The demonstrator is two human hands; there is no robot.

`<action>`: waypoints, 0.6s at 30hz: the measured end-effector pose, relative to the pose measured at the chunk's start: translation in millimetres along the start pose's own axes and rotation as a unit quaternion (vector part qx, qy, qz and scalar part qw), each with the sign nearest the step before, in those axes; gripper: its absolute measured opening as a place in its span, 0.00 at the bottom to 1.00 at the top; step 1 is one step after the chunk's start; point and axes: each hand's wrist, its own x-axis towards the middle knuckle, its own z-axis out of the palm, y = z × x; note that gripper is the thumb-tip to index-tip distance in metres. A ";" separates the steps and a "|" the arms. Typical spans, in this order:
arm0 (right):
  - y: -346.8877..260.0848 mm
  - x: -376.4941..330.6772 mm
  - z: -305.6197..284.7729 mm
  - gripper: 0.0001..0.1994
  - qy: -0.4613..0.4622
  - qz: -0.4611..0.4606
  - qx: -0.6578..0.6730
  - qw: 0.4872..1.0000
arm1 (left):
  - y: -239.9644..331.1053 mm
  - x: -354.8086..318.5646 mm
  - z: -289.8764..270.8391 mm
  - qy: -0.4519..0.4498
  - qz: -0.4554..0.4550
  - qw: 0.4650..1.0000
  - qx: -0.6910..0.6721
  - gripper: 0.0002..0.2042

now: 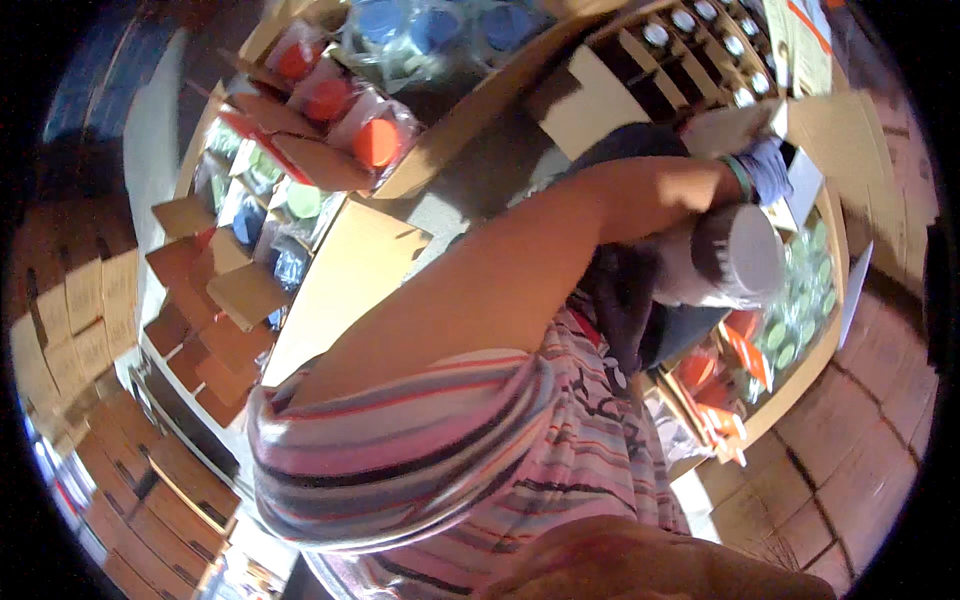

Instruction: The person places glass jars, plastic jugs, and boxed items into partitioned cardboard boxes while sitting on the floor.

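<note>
My bare left arm [470, 270] reaches from a striped sleeve across to the right. A bluish-purple glove covers my left hand [768, 173], which is beside a pale carton piece [803, 190] at a box edge; its fingers are hidden. Just below that wrist is a wide jar [690, 262] with a pale grey ribbed lid [752, 250], tilted; what supports it is unclear. Dark fabric or a glove [620, 305] lies against the jar's left side, in shadow. I cannot make out my right hand.
An open box [430, 160] at the back holds orange-lidded and blue-lidded jars. Green-lidded containers [785, 320] fill a box at right. White-capped bottles [735, 45] stand between cardboard dividers at the far right. Brown cartons [195, 350] lie at left. Tiled floor [830, 450] shows at lower right.
</note>
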 end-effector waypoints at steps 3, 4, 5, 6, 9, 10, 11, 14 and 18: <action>-10.8 12.4 13.0 0.16 0.087 0.028 0.165 0.982 | 11.1 1.6 6.0 0.002 -0.014 1.000 0.003 0.15; -8.6 8.8 6.3 0.15 0.087 0.043 0.137 0.986 | 18.6 2.1 4.6 0.005 -0.015 1.000 0.007 0.15; -4.7 3.0 -0.9 0.14 0.082 0.058 0.109 0.989 | 21.8 -2.9 -12.4 -0.013 0.008 1.000 0.022 0.17; -2.6 -2.6 -7.0 0.14 0.081 0.076 0.081 0.991 | 20.7 12.2 11.5 -0.047 0.001 0.999 -0.026 0.16; -15.4 -9.4 -17.9 0.14 0.138 -0.001 0.104 0.985 | -64.9 3.6 51.2 -0.032 -0.008 0.969 -0.244 0.16; -8.4 -16.8 -30.3 0.13 0.229 0.014 0.130 0.965 | -48.1 -1.0 28.1 -0.011 -0.016 0.953 -0.303 0.17; -2.5 -22.6 -50.2 0.14 0.301 0.052 0.160 0.939 | -35.7 -11.3 -8.8 0.015 -0.025 0.935 -0.354 0.19; 19.8 -24.1 -112.6 0.14 0.441 0.004 0.106 0.891 | -21.9 -19.0 -32.6 -0.039 0.055 0.997 -0.029 0.17; 71.9 -36.7 -181.7 0.18 0.375 0.114 -0.092 0.915 | -0.9 -34.3 -36.2 -0.048 0.129 0.988 -0.065 0.18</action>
